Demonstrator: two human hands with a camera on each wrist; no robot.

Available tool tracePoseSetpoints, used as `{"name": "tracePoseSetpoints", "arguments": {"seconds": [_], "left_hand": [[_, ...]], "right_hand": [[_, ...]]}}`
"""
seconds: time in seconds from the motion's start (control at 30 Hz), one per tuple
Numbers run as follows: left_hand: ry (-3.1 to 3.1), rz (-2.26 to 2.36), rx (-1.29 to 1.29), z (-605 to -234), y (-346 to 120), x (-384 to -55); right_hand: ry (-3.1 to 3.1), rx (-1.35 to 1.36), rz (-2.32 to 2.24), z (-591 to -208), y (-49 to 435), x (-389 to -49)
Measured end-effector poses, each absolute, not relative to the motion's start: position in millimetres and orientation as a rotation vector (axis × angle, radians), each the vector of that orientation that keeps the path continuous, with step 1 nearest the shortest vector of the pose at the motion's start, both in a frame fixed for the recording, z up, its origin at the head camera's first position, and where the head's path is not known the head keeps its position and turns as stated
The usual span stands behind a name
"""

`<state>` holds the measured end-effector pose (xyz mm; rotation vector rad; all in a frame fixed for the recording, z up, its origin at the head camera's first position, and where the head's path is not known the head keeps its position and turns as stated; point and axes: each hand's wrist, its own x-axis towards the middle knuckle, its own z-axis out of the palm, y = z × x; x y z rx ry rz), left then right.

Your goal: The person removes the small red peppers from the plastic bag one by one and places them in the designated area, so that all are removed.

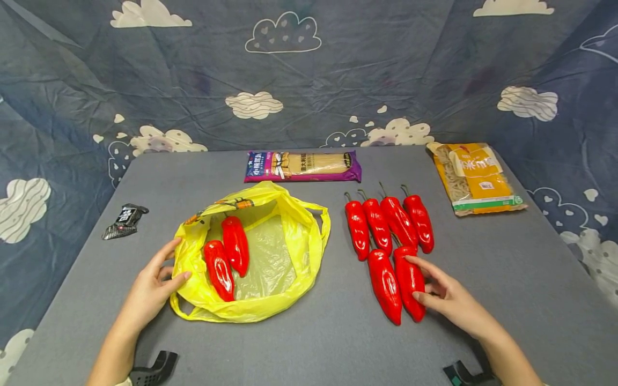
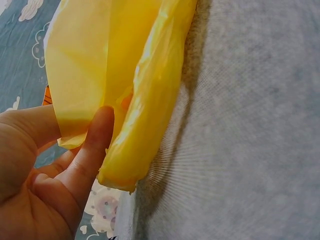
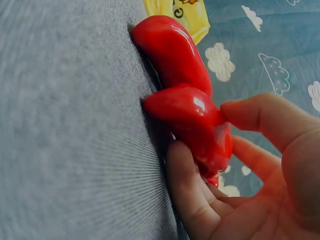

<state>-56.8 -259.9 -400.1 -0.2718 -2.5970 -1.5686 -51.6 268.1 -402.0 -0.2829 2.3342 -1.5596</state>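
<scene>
On the left of the table a yellow plastic bag (image 1: 301, 273) stands with its mouth wide. Two red peppers (image 1: 235, 244) lie inside it. My left hand (image 1: 152, 281) pinches the bag's left rim between thumb and fingers; the left wrist view shows the thin yellow film (image 2: 80, 65) passing between them. To the right, several red peppers with green stems (image 1: 357, 230) lie in two rows. My right hand (image 1: 449, 297) grips the rightmost pepper of the front row (image 3: 187, 112), thumb on one side and fingers on the other. Its neighbour (image 3: 172, 50) lies right against it.
A purple pack of noodles (image 1: 309, 166) lies at the back middle. An orange-and-clear food packet (image 1: 478, 179) lies at the back right, a small black wrapped packet (image 1: 125, 221) at the far left. Dark cloth with cloud prints (image 1: 318, 80) hangs behind the grey table (image 1: 309, 348).
</scene>
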Motion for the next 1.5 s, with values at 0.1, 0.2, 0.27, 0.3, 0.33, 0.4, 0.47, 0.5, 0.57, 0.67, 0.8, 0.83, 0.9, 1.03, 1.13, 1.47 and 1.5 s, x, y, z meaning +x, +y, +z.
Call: {"name": "tracePoseSetpoints", "arguments": {"seconds": [0.1, 0.2, 0.27, 0.3, 0.33, 0.4, 0.47, 0.5, 0.57, 0.67, 0.8, 0.83, 0.9, 1.03, 1.13, 1.47, 1.5], "left_hand": [[-2.592, -1.572, -0.272, -401, -260, -56], [-2.596, -1.566, -0.270, -401, -261, -56], [-2.600, -1.559, -0.265, -401, -260, -56], [-2.602, -1.556, -0.263, -401, -260, -55], [-2.605, -1.551, -0.262, -401, -260, -55], [-2.607, -1.548, -0.259, -401, -260, -56], [-2.609, -1.552, -0.259, -401, -259, -56], [-2.610, -1.553, -0.260, -401, -259, -56], [-2.609, -1.558, -0.261, -401, -259, -56], [-2.606, -1.563, -0.264, -401, -259, -56], [-2.603, -1.564, -0.261, -400, -259, -57], [-2.604, -1.563, -0.260, -400, -259, -57], [-2.609, -1.554, -0.258, -400, -259, -57], [-2.615, -1.545, -0.259, -401, -260, -57], [-2.614, -1.552, -0.258, -401, -260, -57], [-2.601, -1.563, -0.273, -402, -261, -58], [-2.602, -1.562, -0.272, -402, -261, -58]], "right_hand": [[2.376, -0.303, -1.554, -404, 267, -52], [2.454, -0.308, -1.520, -403, 265, -51], [2.523, -0.308, -1.474, -401, 265, -50], [2.556, -0.305, -1.445, -399, 264, -49], [2.593, -0.303, -1.412, -396, 264, -48], [2.666, -0.321, -1.356, -390, 263, -48], [2.735, -0.365, -1.322, -383, 260, -48], [2.760, -0.389, -1.321, -378, 257, -48], [2.791, -0.464, -1.356, -368, 249, -49], [2.766, -0.593, -1.487, -350, 230, -55], [2.627, -0.784, -1.682, -330, 198, -68], [2.594, -0.821, -1.711, -327, 189, -71], [2.529, -0.875, -1.746, -323, 172, -78], [2.391, -0.930, -1.788, -321, 136, -90], [2.285, -0.980, -1.806, -329, 107, -100], [2.108, -0.850, -1.648, -370, 31, -126], [2.093, -0.817, -1.631, -373, 26, -129]]}}
